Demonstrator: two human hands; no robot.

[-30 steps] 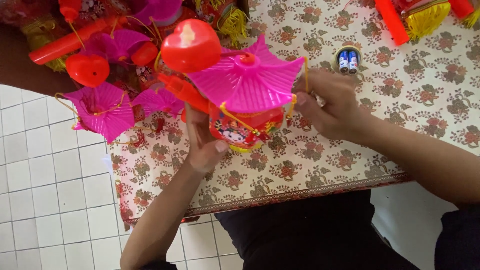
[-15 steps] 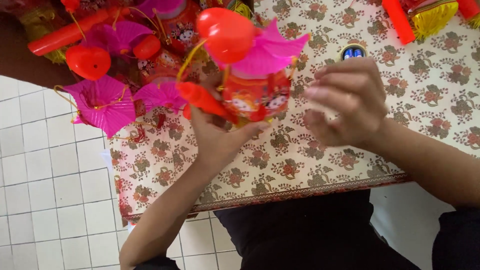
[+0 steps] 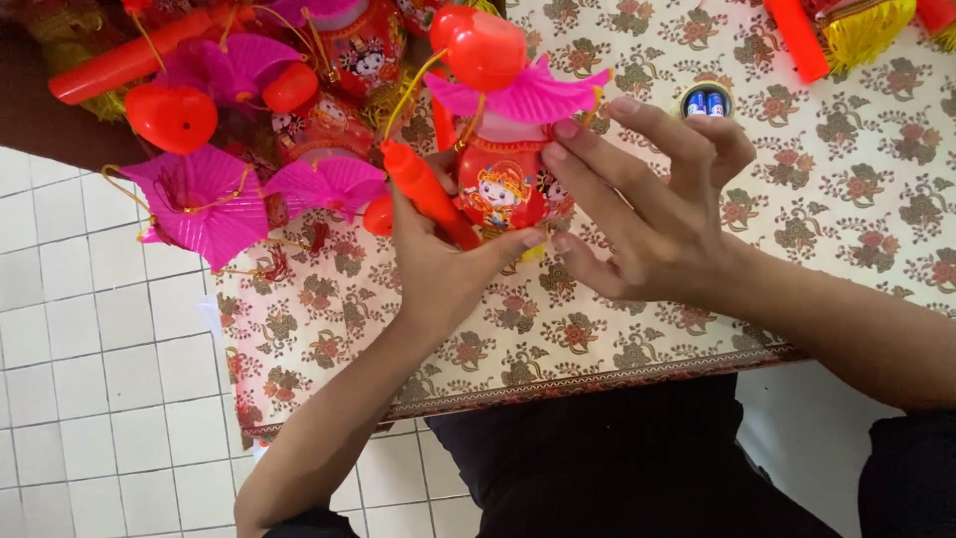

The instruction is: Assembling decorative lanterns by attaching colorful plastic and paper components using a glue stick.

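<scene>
On the left, a heap of toy lanterns (image 3: 249, 130) with pink paper fans sits near the edge of the table (image 3: 597, 339), above the white tile floor (image 3: 90, 379). I think a bump could send one sliding off.

In the middle, the left hand (image 3: 438, 269) is closed around a red toy lantern (image 3: 498, 184) and its red stick (image 3: 428, 194), holding them up just above the table. The pink paper top (image 3: 523, 95) looks thin, so a hard squeeze may bend or tear it. The red heart (image 3: 478, 45) hangs on a thin wire that might snag.

The right hand (image 3: 647, 214) is wide open, fingers spread, fingertips touching the lantern's side. It holds nothing.

Further right, a small pot with two batteries (image 3: 704, 102) could tip if an arm knocks it.

The lantern's bottom is hidden behind the thumbs. The red and gold things (image 3: 856, 30) at the top right are cut off.
</scene>
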